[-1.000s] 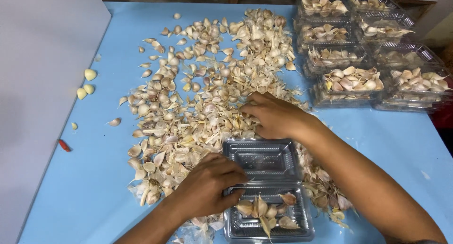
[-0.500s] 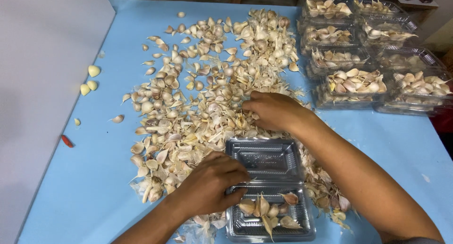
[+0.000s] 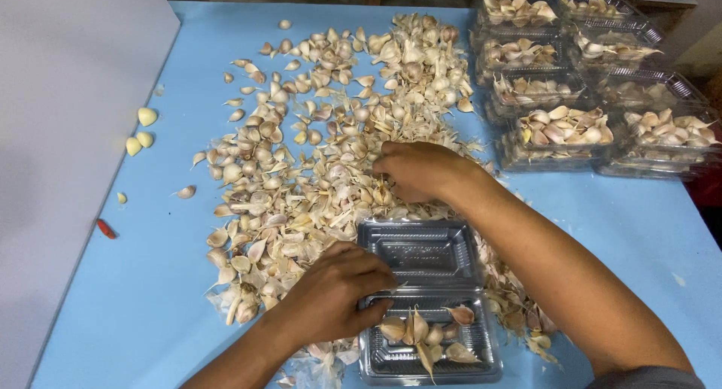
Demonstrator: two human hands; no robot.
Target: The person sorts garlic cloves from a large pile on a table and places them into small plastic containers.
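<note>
While the left hand [image 3: 331,291] rests with curled fingers on the open clear clamshell tray [image 3: 425,302], few garlic cloves [image 3: 421,332] inside its near half, right hand [image 3: 417,171] beyond the tray, fingers closed into the garlic pile [image 3: 331,133], filled trays [image 3: 579,80] far right of it, blue table [image 3: 624,223] beneath.

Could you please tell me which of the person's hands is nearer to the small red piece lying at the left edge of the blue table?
Left. The left hand rests on the open clear box, to the right of the red piece. The right hand is further right, on the garlic pile.
</note>
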